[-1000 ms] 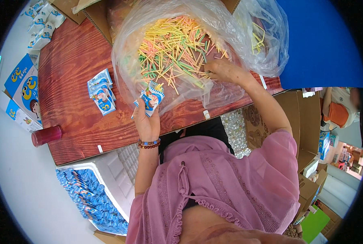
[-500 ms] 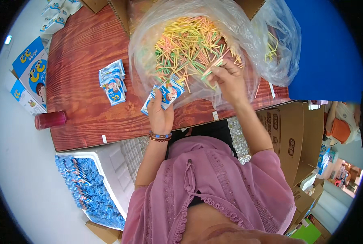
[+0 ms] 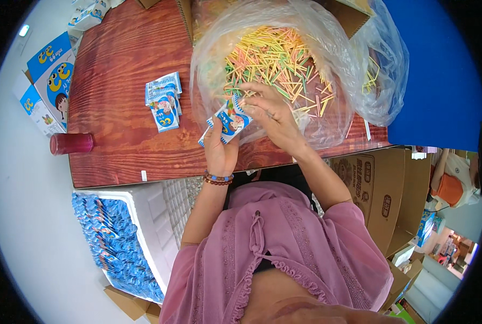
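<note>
My left hand (image 3: 221, 151) is closed around the lower part of a small blue and white packet (image 3: 233, 122), which it holds tilted over the front of the table. At the packet's upper right end, the fingers of my right hand (image 3: 273, 114) are drawn together against its edge. What they pinch is hidden by the fingers. Just beyond both hands, thin yellow, pink and green sticks (image 3: 276, 56) lie heaped in a large clear plastic bag (image 3: 211, 46) with its mouth spread wide. Left of the bag, several similar packets (image 3: 165, 110) lie in an overlapping pile.
The red wood-grain table (image 3: 111, 113) bears a pink lidded jar (image 3: 71, 143) at its left edge, near printed boxes (image 3: 52, 81). A white foam box (image 3: 138, 232) of blue packets stands lower left. Brown cartons (image 3: 379, 183) stand at right, below a blue surface (image 3: 435, 70).
My right hand has moved left from the heap with several sticks, reaching the packet's upper end. The sticks no longer show in its fingers. My left hand still holds the packet.
</note>
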`<act>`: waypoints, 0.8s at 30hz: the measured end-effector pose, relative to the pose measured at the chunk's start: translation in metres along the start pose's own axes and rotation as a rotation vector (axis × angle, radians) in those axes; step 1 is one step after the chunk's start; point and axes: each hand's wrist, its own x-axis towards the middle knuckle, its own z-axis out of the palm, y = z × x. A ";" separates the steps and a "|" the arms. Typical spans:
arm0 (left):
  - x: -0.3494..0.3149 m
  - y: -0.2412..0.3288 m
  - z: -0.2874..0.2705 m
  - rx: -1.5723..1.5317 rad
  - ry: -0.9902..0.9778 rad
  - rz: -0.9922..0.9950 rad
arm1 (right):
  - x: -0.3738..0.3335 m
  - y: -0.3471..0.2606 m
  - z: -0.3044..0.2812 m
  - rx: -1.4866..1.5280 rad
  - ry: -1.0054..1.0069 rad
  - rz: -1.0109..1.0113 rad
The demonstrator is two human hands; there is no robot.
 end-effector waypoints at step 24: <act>-0.005 0.025 -0.001 0.578 0.039 0.505 | -0.010 -0.003 -0.012 -0.485 -0.182 -0.218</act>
